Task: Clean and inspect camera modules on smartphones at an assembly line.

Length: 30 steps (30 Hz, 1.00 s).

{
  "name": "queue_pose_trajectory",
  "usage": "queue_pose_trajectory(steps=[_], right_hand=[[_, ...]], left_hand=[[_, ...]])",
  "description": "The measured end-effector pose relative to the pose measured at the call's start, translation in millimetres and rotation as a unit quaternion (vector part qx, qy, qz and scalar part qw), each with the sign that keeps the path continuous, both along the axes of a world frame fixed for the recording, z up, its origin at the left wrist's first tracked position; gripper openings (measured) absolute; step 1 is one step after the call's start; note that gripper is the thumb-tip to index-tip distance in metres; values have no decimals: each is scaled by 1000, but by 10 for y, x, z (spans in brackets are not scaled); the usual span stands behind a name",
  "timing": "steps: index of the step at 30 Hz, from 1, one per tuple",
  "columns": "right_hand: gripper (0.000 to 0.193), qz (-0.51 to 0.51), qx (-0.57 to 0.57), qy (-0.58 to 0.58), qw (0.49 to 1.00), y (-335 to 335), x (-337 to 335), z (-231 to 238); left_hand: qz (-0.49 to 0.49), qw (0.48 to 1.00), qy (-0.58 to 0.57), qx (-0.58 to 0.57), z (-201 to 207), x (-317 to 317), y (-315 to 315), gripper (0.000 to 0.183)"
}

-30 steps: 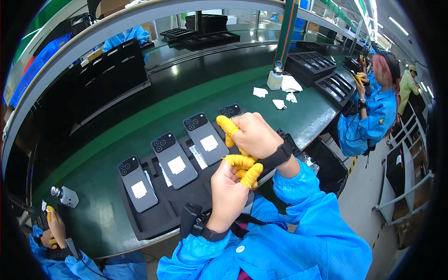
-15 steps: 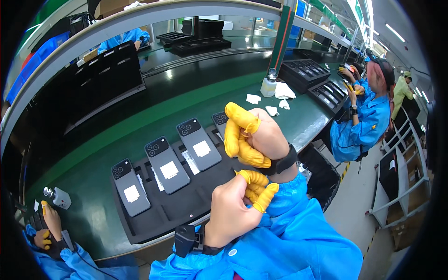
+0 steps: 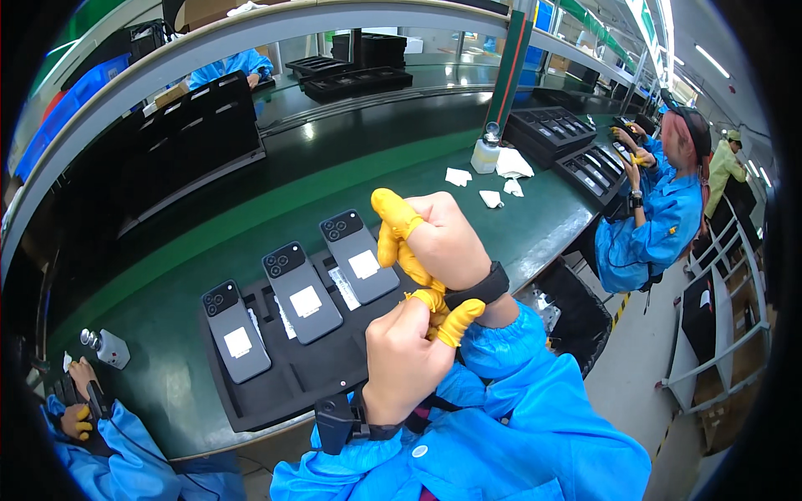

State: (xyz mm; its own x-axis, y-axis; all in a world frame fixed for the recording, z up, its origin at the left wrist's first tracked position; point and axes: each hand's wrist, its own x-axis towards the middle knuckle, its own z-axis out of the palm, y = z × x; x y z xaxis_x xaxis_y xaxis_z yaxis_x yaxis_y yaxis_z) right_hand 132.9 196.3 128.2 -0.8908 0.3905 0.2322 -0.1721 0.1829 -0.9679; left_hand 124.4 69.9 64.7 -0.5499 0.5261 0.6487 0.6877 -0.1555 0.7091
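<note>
My right hand [image 3: 439, 234], in yellow finger covers, is raised over the right part of a black foam tray [image 3: 292, 392]. Its fingers are curled in, and nothing shows between them. Just below, my left hand [image 3: 405, 346], also in yellow finger covers, is closed in a pinch against the right hand's lower edge, beside the black wristband [image 3: 480, 288]. What the pinch holds is hidden. Three grey phones, a left one [image 3: 237, 334], a middle one [image 3: 302, 292] and a right one [image 3: 359, 256], lie in the tray camera side up, each with a white label.
A dispenser bottle [image 3: 485, 150] and white wipes [image 3: 513, 164] are beyond my hands. Another bottle [image 3: 107, 349] stands by a co-worker's hand [image 3: 82, 377] at left. Phone trays [image 3: 589, 171] lie near a person in blue [image 3: 652, 217]. A black-lined bin [image 3: 576, 321] is at right.
Both hands have shifted left and come together, the left one rising to the right wrist. The right hand now covers the fourth phone. The co-worker's hand at left has moved slightly.
</note>
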Motion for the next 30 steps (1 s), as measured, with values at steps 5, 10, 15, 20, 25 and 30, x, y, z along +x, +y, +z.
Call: queue_pose_trajectory(steps=[5, 10, 15, 20, 25, 30], right_hand=[[52, 5, 63, 24, 998, -81, -44, -70], [39, -83, 314, 131, 937, -36, -129, -144], [32, -134, 538, 124, 823, 97, -149, -182], [24, -173, 641, 41, 747, 434, -178, -198], [14, -90, 730, -70, 674, 651, -274, -273], [14, -134, 703, -138, 685, 594, -100, -38]], left_hand=[[-111, 985, -108, 77, -209, -98, -11, 28], [-64, 986, -115, 102, -235, -72, -57, 27], [-9, 994, 13, 108, -138, -80, -99, 29], [-65, 988, -114, 85, -76, 51, -195, 28], [-54, 984, 91, 145, 216, 181, -128, 25], [-169, 922, -347, 23, 66, -79, 132, 35]])
